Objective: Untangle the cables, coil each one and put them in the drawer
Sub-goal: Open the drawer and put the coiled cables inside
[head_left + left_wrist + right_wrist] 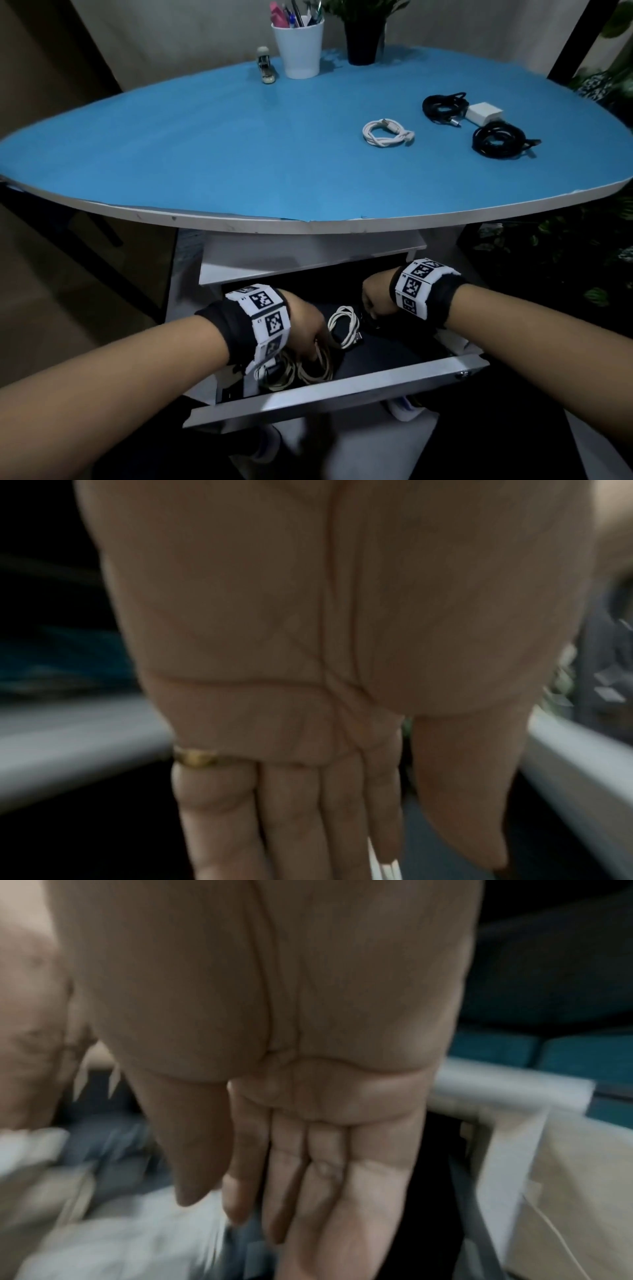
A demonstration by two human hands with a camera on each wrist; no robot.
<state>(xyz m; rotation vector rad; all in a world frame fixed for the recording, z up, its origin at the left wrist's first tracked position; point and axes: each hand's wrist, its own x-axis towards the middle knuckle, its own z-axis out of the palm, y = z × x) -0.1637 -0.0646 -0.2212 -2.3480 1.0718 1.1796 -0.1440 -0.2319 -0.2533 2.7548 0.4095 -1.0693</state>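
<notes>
The white drawer [342,389] under the desk is pulled out, and both my hands are inside it. My left hand [312,344] reaches down with straight fingers [291,818] onto a beige coiled cable [313,371] at the drawer's front left. A white coiled cable [344,325] lies between my hands. My right hand [371,308] hovers over a dark part at the back of the drawer, its fingers [322,1177] straight and holding nothing. On the blue desktop lie a white coil [387,133], two black coils [443,106] [498,141] and a white charger [483,113].
A white pen cup [298,48], a small stapler [265,66] and a potted plant [363,37] stand at the back of the desk [171,144]. A shelf [308,257] sits just above the drawer. Plants crowd the right side.
</notes>
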